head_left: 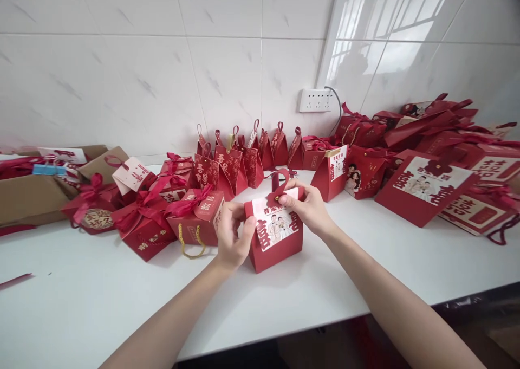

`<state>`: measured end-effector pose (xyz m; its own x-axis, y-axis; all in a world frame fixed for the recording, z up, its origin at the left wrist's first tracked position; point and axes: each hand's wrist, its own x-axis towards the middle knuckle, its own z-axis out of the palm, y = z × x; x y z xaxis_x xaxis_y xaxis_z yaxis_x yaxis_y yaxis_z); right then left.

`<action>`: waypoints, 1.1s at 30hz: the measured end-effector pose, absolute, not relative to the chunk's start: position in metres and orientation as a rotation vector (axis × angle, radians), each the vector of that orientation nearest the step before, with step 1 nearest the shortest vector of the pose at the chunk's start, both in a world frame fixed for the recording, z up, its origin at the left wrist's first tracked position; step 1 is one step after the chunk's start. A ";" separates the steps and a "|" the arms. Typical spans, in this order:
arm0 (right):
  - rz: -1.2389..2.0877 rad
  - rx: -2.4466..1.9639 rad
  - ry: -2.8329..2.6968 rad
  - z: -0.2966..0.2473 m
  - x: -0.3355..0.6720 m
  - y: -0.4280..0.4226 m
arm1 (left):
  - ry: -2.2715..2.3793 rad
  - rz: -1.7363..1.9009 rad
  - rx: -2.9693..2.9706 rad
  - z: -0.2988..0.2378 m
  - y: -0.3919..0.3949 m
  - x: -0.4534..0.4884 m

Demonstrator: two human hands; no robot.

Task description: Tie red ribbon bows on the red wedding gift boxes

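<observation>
A red gift box (pixel 278 252) with a white printed card on its front stands upright on the white table, in the middle of the head view. My left hand (pixel 234 233) grips its left side, thumb on the front edge and fingers behind. At the top, my right hand (pixel 305 204) pinches the flap by the strap's round gold fastener, thumb in front. A looped red strap (pixel 279 179) rises above the box. The fingers behind the box are partly hidden.
Gift boxes with ribbons (pixel 148 222) stand to the left, beside a brown cardboard box (pixel 28 198). Small pointed red boxes (pixel 231 166) line the back near the tiled wall. A large pile of red boxes (pixel 459 141) fills the right. A socket strip (pixel 318 101) sits on the wall.
</observation>
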<state>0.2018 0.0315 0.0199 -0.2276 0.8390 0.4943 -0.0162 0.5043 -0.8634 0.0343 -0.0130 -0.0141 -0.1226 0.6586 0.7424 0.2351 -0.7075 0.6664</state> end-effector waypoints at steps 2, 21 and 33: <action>0.745 -0.770 -1.531 0.017 0.198 0.032 | 1.006 1.937 1.902 -0.015 -0.012 0.034; 0.989 -0.575 -1.698 0.011 0.195 0.021 | 1.214 2.017 2.034 0.004 -0.006 0.027; 0.811 -0.678 -1.554 -0.002 0.187 0.024 | 1.375 1.790 1.496 0.008 -0.008 0.031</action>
<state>0.1873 0.0243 -0.0015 -0.1342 0.8000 0.5849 -0.0219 0.5877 -0.8088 0.0311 -0.0080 0.0083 -0.3254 0.8128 0.4832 0.2569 -0.4158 0.8724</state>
